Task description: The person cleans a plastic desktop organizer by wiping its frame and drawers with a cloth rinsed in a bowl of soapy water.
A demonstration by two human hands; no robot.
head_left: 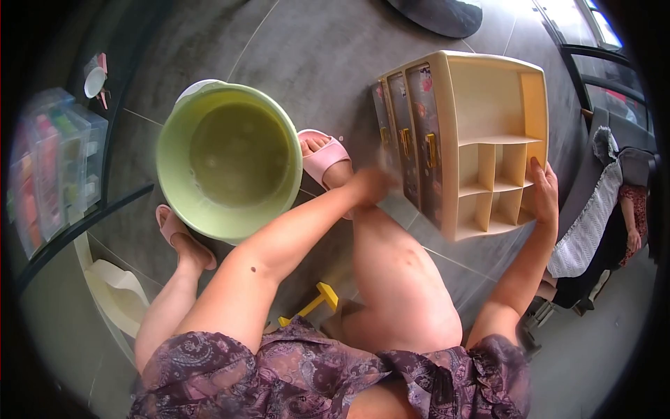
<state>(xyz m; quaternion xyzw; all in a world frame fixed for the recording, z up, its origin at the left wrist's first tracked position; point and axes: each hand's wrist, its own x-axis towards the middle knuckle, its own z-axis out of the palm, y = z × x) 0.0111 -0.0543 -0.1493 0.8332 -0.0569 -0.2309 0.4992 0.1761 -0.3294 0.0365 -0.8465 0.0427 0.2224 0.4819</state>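
Observation:
A cream plastic drawer organizer (488, 129) stands tilted on the floor to the right. Its top has open compartments, and its dark floral drawer fronts with yellow handles face left. My right hand (546, 192) grips its right edge, fingers over the rim beside the small compartments. Close to the drawer fronts is my left hand (375, 186), smeared by motion over my knee. Whether it holds anything cannot be made out. A green tub (167, 171) of cloudy water (237, 157) sits on the left, between my feet in pink slippers (323, 155).
Clear plastic boxes (59, 167) stand at the far left, above a cream plastic item (118, 293). A yellow bar-shaped piece (314, 304) lies near my lap. On the right, a person's arm (629, 220) shows beside a white textured cloth (590, 216). A dark rounded object (443, 14) is at the top.

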